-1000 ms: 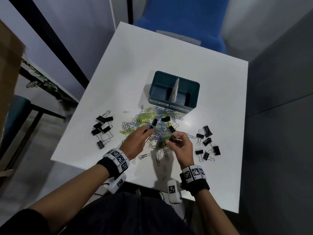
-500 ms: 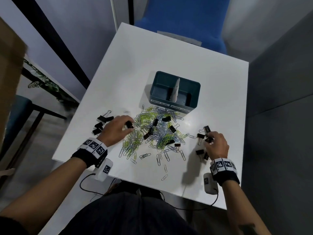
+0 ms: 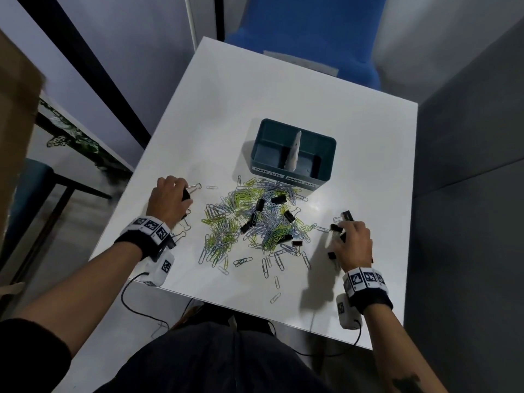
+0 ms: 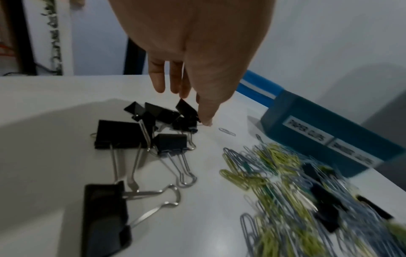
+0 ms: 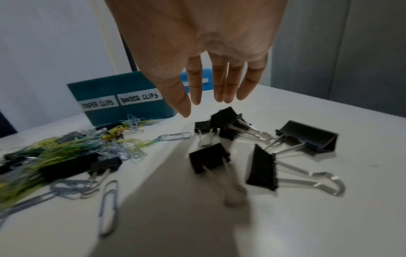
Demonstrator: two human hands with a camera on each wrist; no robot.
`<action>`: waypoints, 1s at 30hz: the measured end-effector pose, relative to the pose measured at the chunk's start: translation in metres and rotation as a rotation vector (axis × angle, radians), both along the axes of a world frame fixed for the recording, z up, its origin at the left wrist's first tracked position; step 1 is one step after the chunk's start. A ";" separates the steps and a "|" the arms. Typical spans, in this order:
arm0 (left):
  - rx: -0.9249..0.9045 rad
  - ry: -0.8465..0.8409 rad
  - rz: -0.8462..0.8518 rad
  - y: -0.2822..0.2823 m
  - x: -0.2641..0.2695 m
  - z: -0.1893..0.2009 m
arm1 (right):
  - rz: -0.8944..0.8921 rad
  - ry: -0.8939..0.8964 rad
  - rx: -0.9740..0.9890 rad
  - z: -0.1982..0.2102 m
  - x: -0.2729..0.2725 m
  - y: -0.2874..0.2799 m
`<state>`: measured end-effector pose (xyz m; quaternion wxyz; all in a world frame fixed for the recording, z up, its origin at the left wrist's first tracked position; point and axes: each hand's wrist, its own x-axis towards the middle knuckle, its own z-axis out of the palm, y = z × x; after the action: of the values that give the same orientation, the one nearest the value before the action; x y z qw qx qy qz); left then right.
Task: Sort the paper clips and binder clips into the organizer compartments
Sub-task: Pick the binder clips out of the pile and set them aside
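A teal organizer (image 3: 255, 148) stands at mid-table, labelled PAPER CLIPS on the left and BINDER CLIPS on the right. In front of it lies a pile of paper clips (image 3: 226, 222) with several black binder clips (image 3: 259, 205) mixed in. My left hand (image 3: 170, 199) is left of the pile, over a group of binder clips (image 4: 123, 133). Its thumb and fingers pinch one tilted binder clip (image 4: 185, 108). Right of the pile, my right hand (image 3: 353, 242) hovers with straight fingers (image 5: 219, 93) over another group of binder clips (image 5: 305, 137) and holds nothing.
A blue chair (image 3: 306, 29) stands beyond the white table (image 3: 283, 89). A grey panel (image 3: 467, 165) runs close along the table's right edge. A few loose paper clips (image 3: 275, 297) lie near the front edge, where cables hang down.
Both hands left the middle pile and moved outward. The left carried a binder clip to the left group. The right reached the right group and let go of its clip.
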<state>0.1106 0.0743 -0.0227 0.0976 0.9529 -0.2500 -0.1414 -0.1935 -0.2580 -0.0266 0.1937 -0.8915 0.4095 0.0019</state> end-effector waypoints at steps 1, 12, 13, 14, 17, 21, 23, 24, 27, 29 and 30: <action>0.001 -0.037 -0.049 -0.003 -0.004 0.000 | 0.044 -0.039 0.025 -0.001 0.001 0.004; -0.066 0.090 -0.510 -0.105 -0.080 -0.004 | 0.479 0.150 0.075 -0.003 0.074 0.050; -0.046 0.079 -0.536 -0.114 -0.081 -0.004 | 0.505 0.180 0.079 -0.003 0.080 0.052; -0.018 0.071 -0.563 -0.121 -0.082 -0.005 | 0.527 0.207 0.085 -0.003 0.084 0.054; 0.050 0.070 -0.601 -0.131 -0.084 -0.008 | 0.522 0.227 0.095 -0.006 0.092 0.061; 0.006 0.096 -0.533 -0.131 -0.090 -0.014 | 0.420 0.112 0.103 -0.009 0.094 0.071; -0.021 0.102 -0.498 -0.131 -0.095 -0.013 | 0.397 0.087 0.094 -0.008 0.094 0.075; -0.038 0.108 -0.479 -0.131 -0.097 -0.011 | 0.389 0.073 0.092 -0.007 0.094 0.076; -0.114 0.120 -0.444 -0.133 -0.099 -0.006 | 0.379 -0.005 0.090 -0.005 0.092 0.077; -0.175 0.151 -0.428 -0.133 -0.100 -0.003 | 0.346 -0.088 0.124 -0.004 0.088 0.075; -0.209 0.173 -0.410 -0.132 -0.099 -0.004 | 0.301 -0.144 0.163 -0.003 0.086 0.073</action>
<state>0.0112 -0.0581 -0.0263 0.1859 0.8515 -0.4420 -0.2125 -0.1076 -0.1846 -0.0301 0.2918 -0.9218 0.2551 0.0001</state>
